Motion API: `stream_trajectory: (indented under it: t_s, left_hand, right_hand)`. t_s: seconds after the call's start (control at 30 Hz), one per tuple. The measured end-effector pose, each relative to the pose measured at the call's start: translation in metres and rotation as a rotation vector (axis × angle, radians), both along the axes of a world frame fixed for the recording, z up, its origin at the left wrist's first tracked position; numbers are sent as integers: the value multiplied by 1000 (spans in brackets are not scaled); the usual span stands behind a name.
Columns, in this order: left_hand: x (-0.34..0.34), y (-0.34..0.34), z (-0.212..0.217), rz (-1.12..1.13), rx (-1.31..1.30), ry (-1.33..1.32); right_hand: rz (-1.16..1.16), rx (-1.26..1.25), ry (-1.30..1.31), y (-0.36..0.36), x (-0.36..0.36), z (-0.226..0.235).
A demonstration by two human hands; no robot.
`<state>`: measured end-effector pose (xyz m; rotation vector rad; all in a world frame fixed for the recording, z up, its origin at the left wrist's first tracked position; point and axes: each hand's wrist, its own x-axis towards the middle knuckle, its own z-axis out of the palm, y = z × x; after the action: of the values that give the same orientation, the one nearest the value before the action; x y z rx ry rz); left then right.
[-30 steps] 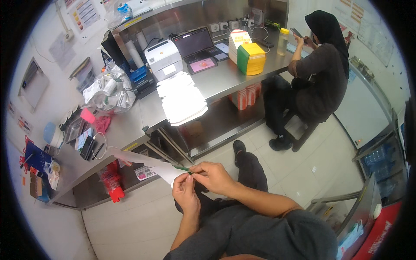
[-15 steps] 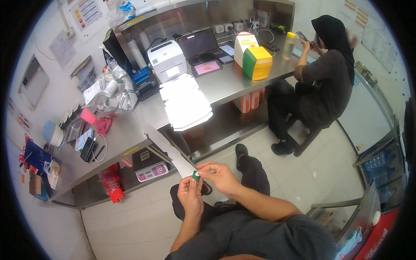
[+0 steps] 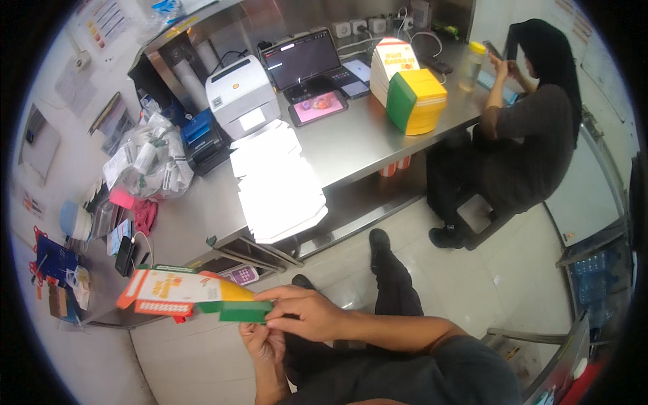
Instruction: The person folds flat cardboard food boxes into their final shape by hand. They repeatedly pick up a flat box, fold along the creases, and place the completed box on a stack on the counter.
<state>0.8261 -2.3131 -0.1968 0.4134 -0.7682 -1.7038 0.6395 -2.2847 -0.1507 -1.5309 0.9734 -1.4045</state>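
A flat printed carton (image 3: 182,291), white and orange with yellow and green parts, is held up in front of me at the lower left. My right hand (image 3: 307,312) pinches its near end, beside the green flap (image 3: 244,311). Underneath that end, my left hand (image 3: 263,342) has its fingers closed at the flap's lower edge, with the fingertips partly hidden. The carton slants away to the left, its far end over the edge of the steel counter.
A pile of white flat cartons (image 3: 280,196) lies on the steel counter (image 3: 364,152) by a label printer (image 3: 243,94). A laptop (image 3: 300,62), a tablet (image 3: 317,108) and a yellow-green carton stack (image 3: 415,101) stand farther along. A seated person (image 3: 523,142) at right holds a phone.
The carton has turned from its plain white side to its printed side and swung to the left. Both hands have moved left and down with it. The view has shifted.
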Motion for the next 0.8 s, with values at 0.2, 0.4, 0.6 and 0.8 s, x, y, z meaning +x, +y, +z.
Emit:
stream_trajectory:
  t_s: [0.2, 0.4, 0.6, 0.8]
  left_hand:
    - [-16, -31, 29, 147, 8, -40]
    - [-44, -19, 26, 323, -98, -164]
    - [-65, 25, 12, 442, -68, -104]
    - [-82, 67, 0, 465, -98, -78]
  right_hand:
    - [34, -237, -165, -63, -10, 7]
    - [94, -198, -155, -67, -27, 13]
    - [233, -186, -64, -48, -42, 17]
    - [287, -108, -62, -7, -61, 19]
